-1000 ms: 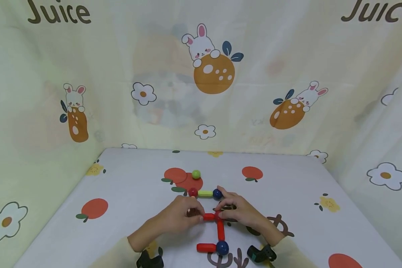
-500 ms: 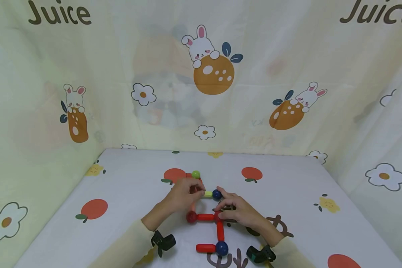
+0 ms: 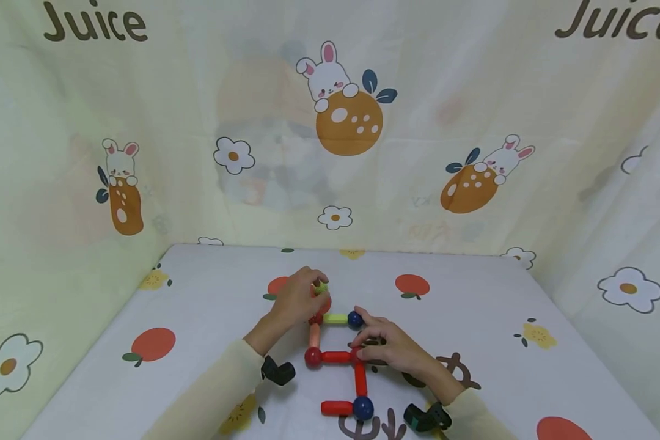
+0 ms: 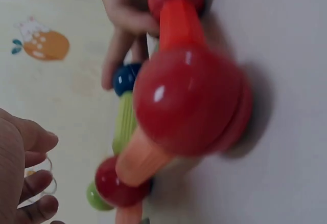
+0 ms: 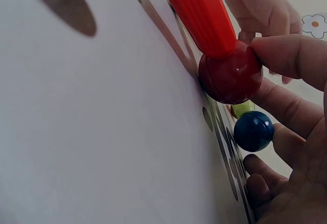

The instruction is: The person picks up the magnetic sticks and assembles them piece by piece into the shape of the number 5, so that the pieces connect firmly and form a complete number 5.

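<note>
Balls and rods, like a magnetic building set, form a joined chain on the table. My right hand (image 3: 393, 348) pinches a red ball (image 5: 231, 75) between thumb and finger. A red rod (image 3: 361, 380) runs from it to a blue ball (image 3: 363, 408), with another red rod (image 3: 337, 408) attached. To its left, a red rod (image 3: 337, 357) meets a red ball (image 3: 313, 357). A salmon rod (image 3: 315, 336) leads on to another red ball (image 4: 120, 180), then a lime rod (image 3: 336, 319) and a blue ball (image 3: 355, 319). My left hand (image 3: 301, 299) hovers around a lime ball (image 3: 321, 287), fingers apart.
The white table cover (image 3: 473, 318) carries printed fruit and plants. A patterned curtain (image 3: 275, 183) encloses the back and sides. Dark wrist cameras sit on the left wrist (image 3: 278, 371) and right wrist (image 3: 428, 418).
My left hand has let go of the near-left red ball and moved away from me, past the far red ball to the lime ball. The right hand has stayed in place.
</note>
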`<state>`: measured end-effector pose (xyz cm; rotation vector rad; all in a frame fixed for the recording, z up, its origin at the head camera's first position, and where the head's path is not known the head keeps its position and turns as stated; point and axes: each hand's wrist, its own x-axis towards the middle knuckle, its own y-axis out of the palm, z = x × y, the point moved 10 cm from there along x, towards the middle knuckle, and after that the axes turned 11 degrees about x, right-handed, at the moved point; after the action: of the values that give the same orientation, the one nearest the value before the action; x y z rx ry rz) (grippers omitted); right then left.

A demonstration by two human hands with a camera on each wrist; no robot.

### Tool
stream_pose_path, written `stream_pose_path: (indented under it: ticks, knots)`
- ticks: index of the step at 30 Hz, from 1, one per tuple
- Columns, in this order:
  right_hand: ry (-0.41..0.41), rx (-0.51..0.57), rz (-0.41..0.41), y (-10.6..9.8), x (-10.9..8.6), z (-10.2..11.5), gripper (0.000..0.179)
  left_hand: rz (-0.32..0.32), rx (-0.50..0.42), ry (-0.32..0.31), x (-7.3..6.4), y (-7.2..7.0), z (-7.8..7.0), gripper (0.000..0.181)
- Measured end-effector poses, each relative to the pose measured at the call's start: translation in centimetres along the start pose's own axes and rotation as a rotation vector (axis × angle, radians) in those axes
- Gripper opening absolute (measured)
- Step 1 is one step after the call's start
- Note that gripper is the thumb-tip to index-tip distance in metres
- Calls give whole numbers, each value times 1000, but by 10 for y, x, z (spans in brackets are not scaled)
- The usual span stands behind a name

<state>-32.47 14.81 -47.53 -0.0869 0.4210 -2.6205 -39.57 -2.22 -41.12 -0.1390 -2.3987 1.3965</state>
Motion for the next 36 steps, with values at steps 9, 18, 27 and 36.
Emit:
stream_pose_path:
  ticks: [9, 18, 27, 36]
  knots:
    - [-4, 24, 4, 1, 0, -1, 15, 102, 146, -134, 21, 25, 24, 48]
    - [4, 28, 1, 3, 1, -1, 15, 193, 169, -155, 25, 43, 37, 56]
    - [-5, 12, 2, 2, 2, -3, 14, 193, 147, -101, 27, 43, 35, 40]
    - [-35, 14, 17, 1, -1, -1, 27, 188, 115, -131, 24, 40, 39, 38]
